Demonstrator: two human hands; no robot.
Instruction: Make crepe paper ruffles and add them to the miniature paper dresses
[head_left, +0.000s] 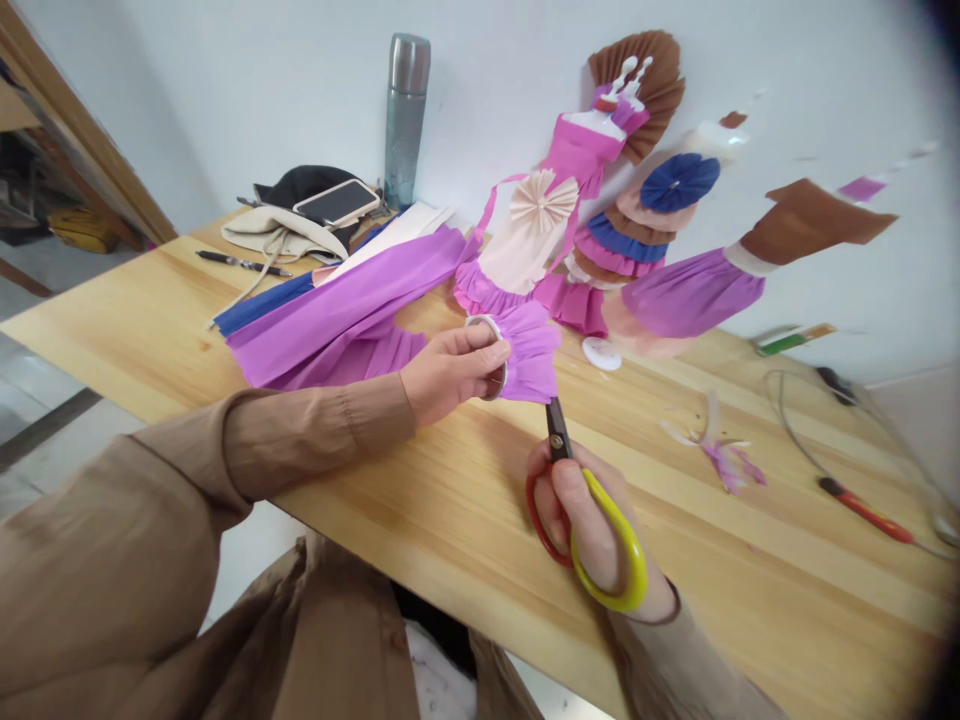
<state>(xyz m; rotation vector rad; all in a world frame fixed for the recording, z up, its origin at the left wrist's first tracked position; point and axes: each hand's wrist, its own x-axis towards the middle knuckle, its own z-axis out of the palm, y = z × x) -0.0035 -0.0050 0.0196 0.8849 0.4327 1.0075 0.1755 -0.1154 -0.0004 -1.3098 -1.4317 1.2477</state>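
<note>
My left hand point(461, 370) is closed, thumb and fingers pinching a pale ring point(487, 325) from which a gathered purple crepe paper ruffle point(532, 350) fans out to the right. My right hand point(592, 510) is in the handles of a pair of scissors point(556, 430), one handle red and the other yellow. The dark blades reach the lower right edge of the ruffle; whether they are parted there cannot be made out. Folded purple crepe paper point(352, 300) lies on the table beyond my left forearm.
Against the wall stand several paper-dressed figures, including a pink dress point(581, 150), a tiered dress point(630, 225) and a brown-and-purple dress point(795, 235). Paper scraps point(731, 465), a red-handled tool point(866, 510) and a white disc point(601, 353) lie right. Left are a pen point(240, 263), phone point(337, 202) and flask point(406, 120).
</note>
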